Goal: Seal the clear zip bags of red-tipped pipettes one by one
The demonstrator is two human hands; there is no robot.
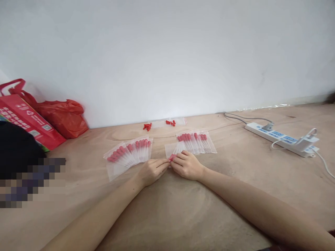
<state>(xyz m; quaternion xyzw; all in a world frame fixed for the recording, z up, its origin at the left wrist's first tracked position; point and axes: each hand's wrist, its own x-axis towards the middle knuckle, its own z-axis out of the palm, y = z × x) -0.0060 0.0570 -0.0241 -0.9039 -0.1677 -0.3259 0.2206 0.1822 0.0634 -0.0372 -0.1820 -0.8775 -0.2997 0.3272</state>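
My left hand (154, 171) and my right hand (187, 165) meet at the middle of the table. Both are closed at the near edge of a small clear zip bag (170, 149), which has red pieces inside, partly hidden by my right fingers. Just beyond my right hand lies a fanned row of clear bags (196, 142), each showing a red piece. To the left, another overlapping fan of such bags (131, 151) spreads out above my left wrist. Farther back, loose red pieces (148, 126) lie beside a flat clear bag (158, 123), with more red pieces (170, 122) on it.
A white power strip (281, 139) with plugs and cables stretches along the right of the wooden table (167, 216). Red bags (64, 116) lean at the left against the white wall. In front of them, at the left edge, is a dark shape (19, 151), partly pixelated.
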